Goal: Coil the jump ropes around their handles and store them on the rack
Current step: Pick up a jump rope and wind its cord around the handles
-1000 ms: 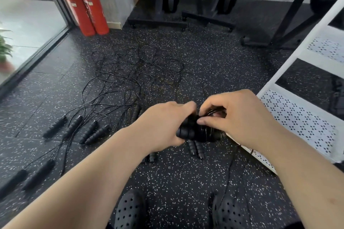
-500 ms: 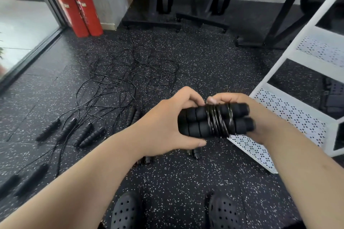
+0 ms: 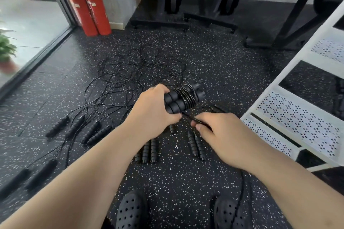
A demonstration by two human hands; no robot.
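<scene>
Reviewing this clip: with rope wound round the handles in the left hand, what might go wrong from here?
1. The right hand only pinches the free rope. If it slackens, the coil on the handles that the left hand grips may loosen.
2. A trailing rope runs past the right shoe, so stepping toward the rack could snag it.
3. The tangle on the floor lies close and might catch the free rope.

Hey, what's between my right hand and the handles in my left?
A short stretch of black rope, from the handles to the right hand; head view.
</scene>
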